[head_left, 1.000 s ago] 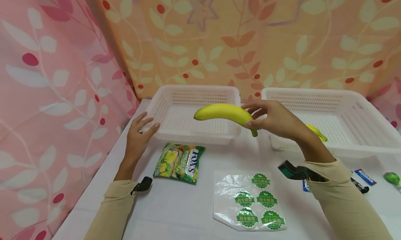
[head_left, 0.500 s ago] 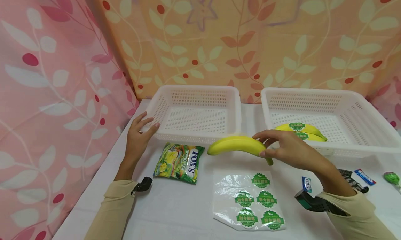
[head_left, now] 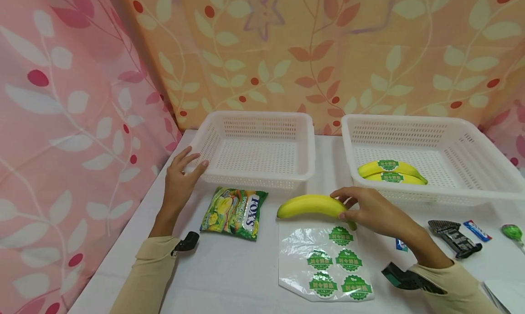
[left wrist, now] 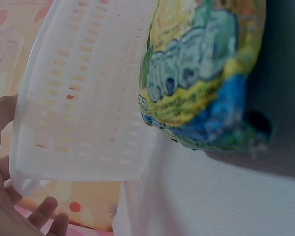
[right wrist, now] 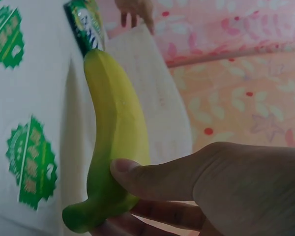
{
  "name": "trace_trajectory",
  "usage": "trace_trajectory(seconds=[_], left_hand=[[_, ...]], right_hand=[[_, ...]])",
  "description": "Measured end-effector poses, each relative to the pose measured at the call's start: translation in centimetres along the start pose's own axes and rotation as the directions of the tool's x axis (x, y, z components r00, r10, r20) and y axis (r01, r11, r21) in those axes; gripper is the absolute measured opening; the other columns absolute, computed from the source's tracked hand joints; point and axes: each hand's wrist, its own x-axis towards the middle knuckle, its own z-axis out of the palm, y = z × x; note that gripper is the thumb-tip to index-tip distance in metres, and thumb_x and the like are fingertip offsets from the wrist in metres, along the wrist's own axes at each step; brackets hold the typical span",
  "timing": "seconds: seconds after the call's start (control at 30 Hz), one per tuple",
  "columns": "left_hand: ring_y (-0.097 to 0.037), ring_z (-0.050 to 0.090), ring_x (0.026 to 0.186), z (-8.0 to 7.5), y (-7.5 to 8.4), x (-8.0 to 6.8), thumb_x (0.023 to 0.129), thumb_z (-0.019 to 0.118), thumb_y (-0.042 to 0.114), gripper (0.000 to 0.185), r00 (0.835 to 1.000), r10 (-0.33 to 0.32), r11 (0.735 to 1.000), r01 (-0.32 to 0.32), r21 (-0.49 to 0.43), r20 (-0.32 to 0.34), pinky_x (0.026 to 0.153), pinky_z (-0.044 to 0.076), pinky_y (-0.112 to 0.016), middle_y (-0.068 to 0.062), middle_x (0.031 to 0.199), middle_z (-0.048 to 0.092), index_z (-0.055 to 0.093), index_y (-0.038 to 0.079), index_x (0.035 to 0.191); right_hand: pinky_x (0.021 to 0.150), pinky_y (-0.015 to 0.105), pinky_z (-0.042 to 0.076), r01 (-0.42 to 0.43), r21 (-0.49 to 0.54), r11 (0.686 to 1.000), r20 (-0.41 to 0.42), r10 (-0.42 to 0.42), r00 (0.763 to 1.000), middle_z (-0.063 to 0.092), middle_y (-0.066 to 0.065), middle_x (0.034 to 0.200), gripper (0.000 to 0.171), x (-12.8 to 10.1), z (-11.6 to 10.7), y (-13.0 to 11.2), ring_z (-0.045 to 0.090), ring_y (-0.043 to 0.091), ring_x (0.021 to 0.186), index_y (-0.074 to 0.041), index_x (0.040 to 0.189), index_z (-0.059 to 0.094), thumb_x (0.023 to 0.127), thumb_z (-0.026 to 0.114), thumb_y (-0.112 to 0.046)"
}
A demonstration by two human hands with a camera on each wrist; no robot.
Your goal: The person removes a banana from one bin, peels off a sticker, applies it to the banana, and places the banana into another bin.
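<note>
1 banana [head_left: 309,205] gripped, sticker sheet [head_left: 324,261] edge

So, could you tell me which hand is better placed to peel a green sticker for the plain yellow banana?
Probably the left hand: it merely rests open against the white basket, while the right hand grips the yellow banana beside the sticker sheet.
</note>
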Motion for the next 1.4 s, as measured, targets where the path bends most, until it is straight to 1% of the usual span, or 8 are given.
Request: trace_trajectory(seconds=[0.27, 0.47, 0.57, 0.7, 0.9, 1.07, 1.2, 1.4], left_hand=[[-0.041, 0.031, 0.145, 0.9, 1.6, -0.5, 0.097, 0.079, 0.033, 0.049, 0.988, 0.105, 0.987, -0.090, 0.134, -0.110, 0.113, 0.026, -0.068, -0.010, 0.157, 0.052, 0.069, 0.009, 0.140], [-0.031, 0.053, 0.118, 2.9, 5.6, -2.4, 0.098, 0.078, 0.015, 0.035, 0.918, 0.392, 0.916, -0.383, 0.116, -0.065, 0.097, 0.045, -0.047, -0.015, 0.124, 0.064, 0.073, 0.009, 0.132], [-0.023, 0.063, 0.108, 4.6, 7.4, -4.0, 0.098, 0.077, 0.010, 0.031, 0.864, 0.491, 0.867, -0.497, 0.030, 0.109, 0.092, 0.054, -0.038, -0.008, 0.114, 0.069, 0.074, 0.007, 0.129], [-0.018, 0.068, 0.107, 7.7, 9.2, -6.5, 0.100, 0.076, 0.016, 0.031, 0.751, 0.526, 0.823, -0.567, -0.016, 0.399, 0.091, 0.058, -0.034, -0.003, 0.117, 0.070, 0.072, 0.008, 0.130], [-0.013, 0.062, 0.114, 11.4, 11.6, -9.7, 0.104, 0.068, 0.045, 0.050, 0.569, 0.350, 0.788, -0.609, 0.095, 0.744, 0.097, 0.055, -0.030, 0.001, 0.132, 0.066, 0.065, 0.016, 0.145], [-0.010, 0.059, 0.123, 14.1, 12.9, -10.6, 0.101, 0.070, 0.051, 0.063, 0.473, 0.242, 0.802, -0.589, 0.100, 0.847, 0.103, 0.052, -0.026, -0.001, 0.142, 0.061, 0.058, 0.017, 0.152], [-0.011, 0.057, 0.129, 16.0, 12.7, -10.8, 0.099, 0.073, 0.051, 0.067, 0.451, 0.226, 0.820, -0.566, 0.081, 0.864, 0.107, 0.048, -0.025, -0.003, 0.145, 0.060, 0.056, 0.014, 0.153], [-0.013, 0.054, 0.123, 17.1, 12.1, -11.3, 0.092, 0.084, 0.041, 0.070, 0.483, 0.252, 0.799, -0.593, 0.102, 0.839, 0.104, 0.046, -0.023, -0.003, 0.136, 0.061, 0.058, 0.014, 0.151]], right_hand=[[0.089, 0.048, 0.059, -0.011, -0.036, 0.999, -0.004, 0.011, 1.000, 0.074, 0.010, 0.124, 0.045, 0.5, 0.1, 1.9, 0.070, 0.028, 0.108, -0.007, 0.135, 0.070, 0.091, 0.082, -0.012], [0.093, 0.053, 0.058, -0.024, -0.039, 0.999, 0.011, 0.025, 1.000, 0.072, 0.014, 0.129, 0.044, 0.6, 0.1, 2.3, 0.070, 0.031, 0.112, -0.005, 0.138, 0.068, 0.096, 0.078, -0.013], [0.095, 0.054, 0.058, -0.029, -0.037, 0.999, 0.022, 0.030, 0.999, 0.072, 0.014, 0.130, 0.044, 0.7, 0.2, 2.4, 0.070, 0.032, 0.113, -0.005, 0.139, 0.067, 0.097, 0.077, -0.014], [0.094, 0.053, 0.059, -0.029, -0.039, 0.999, 0.025, 0.030, 0.999, 0.071, 0.015, 0.131, 0.044, 0.7, 0.3, 2.5, 0.070, 0.033, 0.114, -0.006, 0.139, 0.067, 0.098, 0.076, -0.014], [0.092, 0.051, 0.061, -0.008, -0.025, 1.000, 0.040, 0.009, 0.999, 0.070, 0.017, 0.133, 0.044, 0.7, 0.5, 2.5, 0.070, 0.034, 0.114, -0.005, 0.139, 0.066, 0.098, 0.077, -0.016], [0.090, 0.049, 0.061, -0.004, -0.029, 1.000, 0.041, 0.005, 0.999, 0.070, 0.017, 0.132, 0.044, 0.7, 0.5, 2.5, 0.070, 0.034, 0.112, -0.004, 0.139, 0.066, 0.097, 0.078, -0.016], [0.089, 0.049, 0.061, 0.003, -0.033, 0.999, 0.039, -0.002, 0.999, 0.071, 0.016, 0.131, 0.044, 0.8, 0.4, 2.6, 0.070, 0.034, 0.113, -0.004, 0.139, 0.066, 0.098, 0.077, -0.015], [0.090, 0.051, 0.061, 0.016, -0.036, 0.999, 0.039, -0.015, 0.999, 0.070, 0.017, 0.133, 0.045, 0.7, 0.3, 2.7, 0.070, 0.034, 0.113, -0.005, 0.139, 0.066, 0.098, 0.077, -0.017]])
